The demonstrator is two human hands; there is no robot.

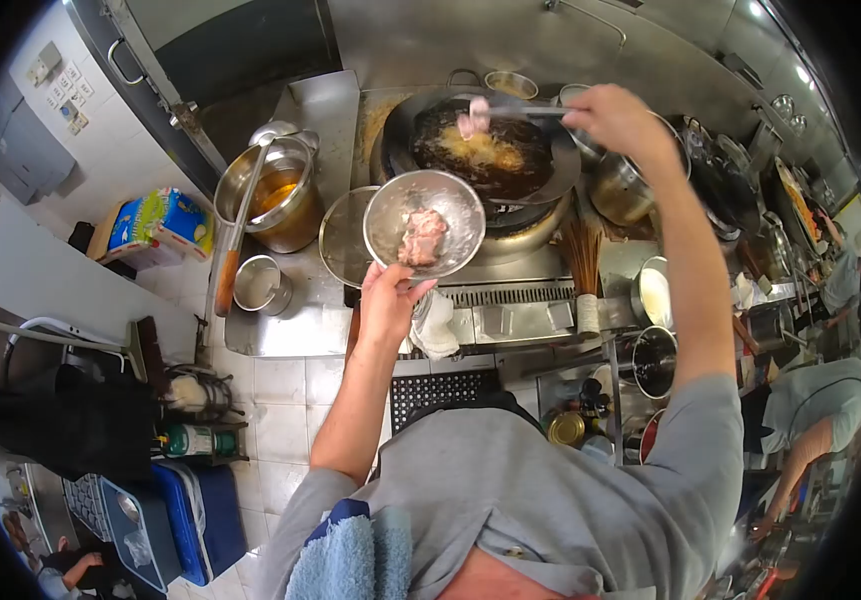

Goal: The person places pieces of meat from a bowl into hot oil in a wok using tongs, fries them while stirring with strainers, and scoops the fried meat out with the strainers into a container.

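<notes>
My left hand [388, 305] grips the near rim of a metal bowl [460, 207], tilted and held in front of the wok. Raw pink meat [423, 238] lies in the bowl. My right hand [612, 118] is closed on the handle of a long metal utensil [530, 110] that reaches left over the wok [562, 165]. At the utensil's far end hangs a piece of pinkish meat [473, 118], slightly blurred, above the dark oil. Yellowish food [485, 150] bubbles in the oil.
A pot of amber oil [300, 222] with a wooden-handled tool [227, 283] stands left, near a small metal cup [262, 287]. A strainer [330, 240] lies beside the bowl. A bamboo brush [587, 312] and a large pot [622, 200] are right. Another person [815, 405] is at far right.
</notes>
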